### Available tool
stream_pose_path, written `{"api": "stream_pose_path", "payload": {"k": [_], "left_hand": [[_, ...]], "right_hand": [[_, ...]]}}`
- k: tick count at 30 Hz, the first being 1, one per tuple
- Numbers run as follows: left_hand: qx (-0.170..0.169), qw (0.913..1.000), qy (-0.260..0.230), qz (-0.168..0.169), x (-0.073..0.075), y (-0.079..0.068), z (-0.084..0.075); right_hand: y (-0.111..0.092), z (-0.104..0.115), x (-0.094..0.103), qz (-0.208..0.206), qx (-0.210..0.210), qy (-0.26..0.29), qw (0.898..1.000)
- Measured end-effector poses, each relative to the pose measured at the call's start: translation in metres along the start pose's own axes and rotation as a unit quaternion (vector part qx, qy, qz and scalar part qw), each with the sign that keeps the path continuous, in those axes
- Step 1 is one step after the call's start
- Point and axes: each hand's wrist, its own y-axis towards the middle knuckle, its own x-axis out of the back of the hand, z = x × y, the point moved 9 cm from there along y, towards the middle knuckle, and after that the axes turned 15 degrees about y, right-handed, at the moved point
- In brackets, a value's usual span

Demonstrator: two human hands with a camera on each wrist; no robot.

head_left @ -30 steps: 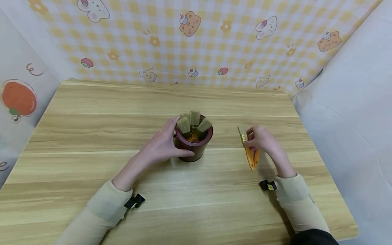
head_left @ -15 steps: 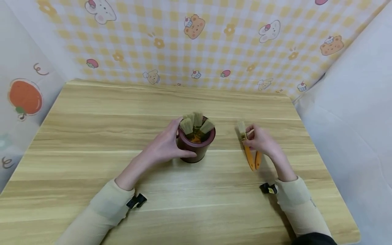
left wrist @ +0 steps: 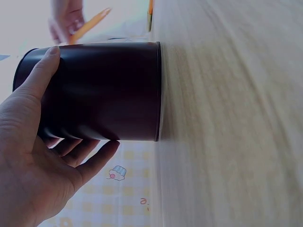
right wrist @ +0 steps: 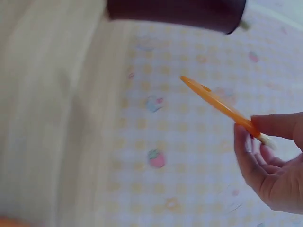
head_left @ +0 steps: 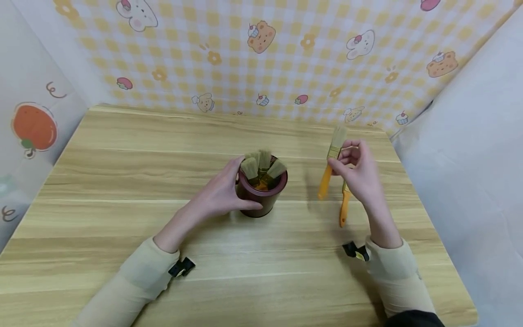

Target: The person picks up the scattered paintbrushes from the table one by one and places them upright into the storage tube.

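Note:
A dark maroon can (head_left: 261,198) stands upright on the table, with several paintbrushes (head_left: 263,168) in it, bristles up. My left hand (head_left: 218,190) grips the can from its left side, thumb along the front and fingers round the back; the left wrist view shows the can's smooth wall (left wrist: 104,90) in that grasp. Above the table to the right, my right hand (head_left: 359,170) pinches a paintbrush (head_left: 325,181) between thumb and fingers near its metal band, bristles up. In the right wrist view its orange handle (right wrist: 213,100) points away from the fingers.
Another orange-handled paintbrush (head_left: 345,206) lies on the wooden table (head_left: 261,281) below the right hand, its upper part partly hidden by it. A yellow checked cloth (head_left: 229,59) hangs at the table's back edge. White sheets (head_left: 474,163) stand along both sides.
My right hand has lifted one paintbrush off the table and moved it up and back, leaving the other brush lying there. The left hand keeps its hold on the can.

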Motion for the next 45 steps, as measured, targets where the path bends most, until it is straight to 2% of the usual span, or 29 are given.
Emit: {"api": "stream_pose_path", "payload": {"k": [2, 5, 7, 10, 12, 15, 17, 19, 22, 26, 29, 32, 36, 45], "left_hand": [[0.001, 1.0, -0.001, 0.0, 0.0, 0.0, 0.0], [-0.001, 1.0, -0.005, -0.001, 0.0, -0.001, 0.0], [-0.005, 1.0, -0.007, -0.002, 0.0, -0.001, 0.0], [-0.01, 0.9999, -0.008, -0.005, 0.001, 0.0, -0.001], [-0.012, 0.9999, -0.006, -0.006, 0.001, 0.0, -0.001], [-0.012, 0.9999, -0.003, -0.009, 0.002, 0.0, -0.001], [-0.012, 0.9999, -0.003, -0.01, 0.002, 0.0, -0.002], [-0.01, 0.9999, -0.001, -0.009, 0.001, 0.0, -0.002], [-0.006, 1.0, 0.0, -0.006, 0.001, -0.001, -0.002], [-0.001, 1.0, -0.002, -0.003, 0.0, -0.001, -0.001], [-0.001, 1.0, -0.005, -0.003, 0.0, -0.001, -0.001], [-0.001, 1.0, -0.008, -0.003, 0.0, -0.001, 0.0], [-0.003, 0.9999, -0.011, -0.003, -0.001, -0.001, 0.001], [0.006, 1.0, -0.002, 0.002, -0.002, 0.0, 0.002]], "right_hand": [[-0.002, 0.016, -0.001, -0.023, 0.037, 0.054, 0.998], [-0.007, 0.038, -0.005, -0.047, 0.092, 0.14, 0.985], [-0.012, 0.051, -0.009, -0.054, 0.129, 0.202, 0.969], [-0.019, 0.067, -0.014, -0.061, 0.175, 0.285, 0.94], [-0.023, 0.076, -0.019, -0.063, 0.202, 0.323, 0.922], [-0.028, 0.085, -0.028, -0.057, 0.226, 0.346, 0.909], [-0.03, 0.088, -0.037, -0.043, 0.234, 0.337, 0.911], [-0.031, 0.087, -0.046, -0.021, 0.233, 0.322, 0.918], [-0.031, 0.084, -0.059, 0.009, 0.225, 0.27, 0.936], [-0.03, 0.076, -0.068, 0.025, 0.203, 0.175, 0.963], [-0.028, 0.071, -0.073, 0.031, 0.183, 0.114, 0.976], [-0.028, 0.068, -0.078, 0.047, 0.17, 0.071, 0.982], [-0.028, 0.066, -0.084, 0.068, 0.17, 0.042, 0.982], [-0.025, 0.065, -0.075, 0.058, 0.168, 0.045, 0.983]]}}
